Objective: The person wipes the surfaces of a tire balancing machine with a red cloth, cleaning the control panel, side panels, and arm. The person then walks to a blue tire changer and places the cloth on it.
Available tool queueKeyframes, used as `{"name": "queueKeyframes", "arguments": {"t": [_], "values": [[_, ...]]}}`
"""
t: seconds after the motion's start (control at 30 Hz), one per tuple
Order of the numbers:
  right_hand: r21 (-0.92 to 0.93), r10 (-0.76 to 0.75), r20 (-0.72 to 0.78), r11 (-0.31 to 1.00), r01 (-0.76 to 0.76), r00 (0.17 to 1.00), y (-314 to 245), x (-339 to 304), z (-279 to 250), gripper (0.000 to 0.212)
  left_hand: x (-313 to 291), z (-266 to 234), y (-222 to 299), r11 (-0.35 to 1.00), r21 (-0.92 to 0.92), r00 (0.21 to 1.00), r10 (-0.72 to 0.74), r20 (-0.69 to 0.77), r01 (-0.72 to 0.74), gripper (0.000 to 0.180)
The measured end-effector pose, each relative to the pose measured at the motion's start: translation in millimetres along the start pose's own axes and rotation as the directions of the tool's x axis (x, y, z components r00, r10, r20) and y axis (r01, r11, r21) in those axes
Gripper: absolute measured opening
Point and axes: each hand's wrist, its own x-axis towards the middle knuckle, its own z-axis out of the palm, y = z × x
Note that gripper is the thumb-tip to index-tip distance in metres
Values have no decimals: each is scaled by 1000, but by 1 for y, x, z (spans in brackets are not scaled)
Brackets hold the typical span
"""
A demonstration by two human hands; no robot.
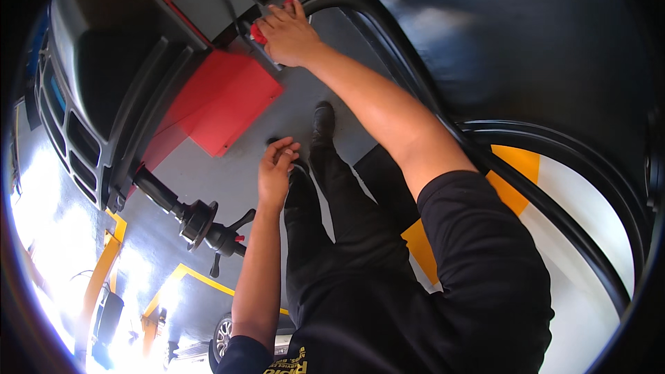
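Note:
My right hand [289, 36] is stretched far forward, its fingers closed over a red object [258, 34]. Red shows at both sides of the fingers; its kind is mostly covered by the hand. Beside it, a bent black tube [360, 1] runs back toward the right. My left hand [276, 170] hangs in the air above my legs, fingers loosely bent and apart, with nothing visible in them. To its left, a black horizontal shaft [161, 190] carries a round clamping nut [220, 237] with lever handles, jutting from the machine.
At left stands a machine with a grey-black moulded top [104, 90] and a red cabinet [232, 100]. A large black curved hood [526, 41] fills the right. Yellow lines [201, 277] mark the grey floor, and a car wheel [223, 338] shows at the lower edge.

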Motion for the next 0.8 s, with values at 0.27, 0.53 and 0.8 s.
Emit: {"name": "queueKeyframes", "arguments": {"t": [0.27, 0.53, 0.8], "values": [[-375, 1, -202, 924, -78, 979, 119, -39, -8, 60, 14, 29, 21, 999, 38, 999, 8, 34, -9, 34], [-544, 235, -345, 739, -397, 909, 126, -154, 0, 61, 15, 20, -7, 993, 113, 989, -44, 139, 29, 35], [-702, 689, -131, 443, -558, 712, 118, -390, 6, 56, -15, -6, -4, 993, 118, 972, -40, 233, 12, 35]]}}
